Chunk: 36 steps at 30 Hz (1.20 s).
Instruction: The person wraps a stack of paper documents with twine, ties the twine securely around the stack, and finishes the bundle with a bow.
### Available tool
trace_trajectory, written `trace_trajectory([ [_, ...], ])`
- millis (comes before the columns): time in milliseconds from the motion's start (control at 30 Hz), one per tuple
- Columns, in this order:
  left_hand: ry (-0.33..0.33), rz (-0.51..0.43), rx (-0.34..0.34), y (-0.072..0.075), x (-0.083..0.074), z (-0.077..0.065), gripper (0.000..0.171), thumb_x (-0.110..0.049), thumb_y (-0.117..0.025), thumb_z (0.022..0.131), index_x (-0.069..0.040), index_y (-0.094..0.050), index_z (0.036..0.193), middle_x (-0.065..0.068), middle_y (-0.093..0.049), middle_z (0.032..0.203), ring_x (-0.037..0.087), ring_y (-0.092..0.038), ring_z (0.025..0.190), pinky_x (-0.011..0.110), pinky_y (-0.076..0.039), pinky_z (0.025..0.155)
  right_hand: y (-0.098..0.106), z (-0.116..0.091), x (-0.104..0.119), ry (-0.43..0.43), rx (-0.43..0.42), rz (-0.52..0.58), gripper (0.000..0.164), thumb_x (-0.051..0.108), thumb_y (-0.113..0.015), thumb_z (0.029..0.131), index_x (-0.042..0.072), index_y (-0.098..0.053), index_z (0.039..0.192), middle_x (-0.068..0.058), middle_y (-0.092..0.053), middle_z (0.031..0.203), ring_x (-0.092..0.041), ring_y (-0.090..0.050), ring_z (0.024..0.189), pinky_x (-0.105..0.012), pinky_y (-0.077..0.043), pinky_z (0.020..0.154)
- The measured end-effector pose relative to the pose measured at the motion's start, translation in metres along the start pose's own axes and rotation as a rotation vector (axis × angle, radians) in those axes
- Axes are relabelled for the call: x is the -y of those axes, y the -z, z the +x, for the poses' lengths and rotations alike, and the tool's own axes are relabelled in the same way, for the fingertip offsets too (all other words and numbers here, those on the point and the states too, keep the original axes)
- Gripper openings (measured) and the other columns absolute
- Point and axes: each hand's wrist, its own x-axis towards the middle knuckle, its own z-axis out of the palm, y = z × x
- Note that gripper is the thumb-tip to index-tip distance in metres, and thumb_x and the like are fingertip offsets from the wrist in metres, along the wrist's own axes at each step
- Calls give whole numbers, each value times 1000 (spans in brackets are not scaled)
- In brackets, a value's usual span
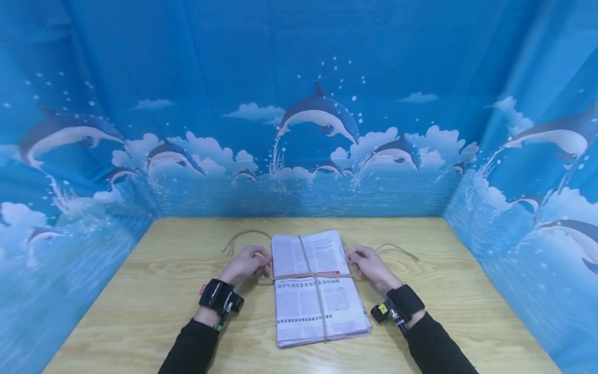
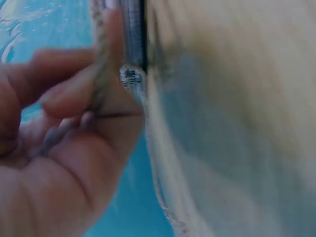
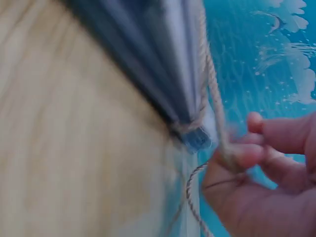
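A flat stack of newspapers point(image 1: 299, 306) lies on the table, with brown twine point(image 1: 321, 311) crossing it lengthwise and sideways. At the stack's left edge, my left hand point(image 1: 247, 264) pinches a strand of twine point(image 2: 101, 54) between thumb and fingers. Opposite, my right hand point(image 1: 372, 266) pinches another strand point(image 3: 215, 89) beside the right edge. In the right wrist view, twine wraps round the folded edges of the stack point(image 3: 158, 64). Both wrist views are partly blurred.
One loose twine end point(image 1: 253, 231) curves over the table behind my left hand, another point(image 1: 397, 246) behind my right. The wood-grain table point(image 1: 154, 291) is bordered at the back and sides by a blue dolphin-print curtain point(image 1: 299, 197).
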Motion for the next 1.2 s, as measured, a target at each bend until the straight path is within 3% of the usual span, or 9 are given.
trace_trajectory([
  [133, -111, -54, -173, 4, -15, -1, 21, -5, -53, 99, 5, -63, 114, 25, -68, 95, 23, -62, 64, 27, -49, 55, 2, 1, 12, 30, -13, 44, 34, 22, -50, 103, -6, -60, 120, -1, -46, 75, -12, -36, 58, -25, -31, 52],
  [200, -173, -50, -211, 4, -23, -2, 24, -9, -53, 100, 2, -64, 119, 26, -68, 102, 31, -66, 72, 35, -55, 59, 2, 3, 19, 65, -2, -4, 35, 23, -52, 102, -3, -63, 122, -1, -48, 76, -12, -38, 59, -25, -32, 52],
  [333, -302, 114, -209, -1, -34, -4, 27, -17, -54, 101, -7, -65, 124, 14, -72, 107, 32, -68, 93, 44, -57, 77, -4, 6, 34, 135, 55, -143, 33, 24, -51, 103, 4, -66, 123, -14, -61, 89, -24, -48, 69, -28, -38, 59],
  [467, -407, 248, -176, -13, -40, -1, 28, -19, -53, 101, -15, -64, 128, 2, -73, 110, 22, -67, 105, 43, -53, 88, -10, 9, 44, 180, 128, -208, 33, 23, -48, 104, 4, -66, 124, -19, -66, 114, -36, -58, 96, -36, -44, 74],
  [567, -420, 199, -154, -25, -44, 4, 32, -18, -56, 100, -17, -59, 132, 2, -74, 109, 21, -69, 102, 42, -53, 88, -15, 13, 49, 185, 158, -207, 32, 23, -48, 104, 4, -66, 122, -14, -65, 125, -34, -59, 111, -39, -44, 82],
  [733, -369, 98, -224, -40, -48, 15, 23, -20, -66, 95, -10, -67, 115, 5, -76, 91, 30, -72, 87, 38, -55, 74, -22, 19, 53, 154, 164, -188, 32, 23, -48, 104, 3, -68, 117, -11, -65, 127, -24, -48, 75, -30, -36, 63],
  [900, -333, 6, -256, -50, -51, 16, 17, -19, -71, 90, -8, -74, 102, 9, -76, 83, 38, -71, 82, 49, -57, 73, -25, 19, 55, 117, 162, -170, 32, 25, -48, 104, 4, -68, 119, -16, -65, 123, -15, -43, 69, -28, -32, 59],
  [1100, -421, 56, -114, -64, -50, 16, 22, -14, -62, 97, -3, -70, 114, 15, -74, 95, 38, -70, 88, 50, -57, 77, -30, 18, 55, 108, 167, -132, 38, 32, -49, 103, 4, -68, 121, -22, -63, 111, -12, -29, 54, -25, -29, 52],
  [1200, -451, 60, -45, -70, -47, 16, 19, -10, -61, 96, -2, -68, 113, 16, -74, 97, 40, -70, 88, 51, -56, 78, -33, 20, 54, 92, 141, -94, 40, 33, -49, 103, 1, -69, 115, -19, -62, 92, -10, -25, 48, -24, -26, 47],
])
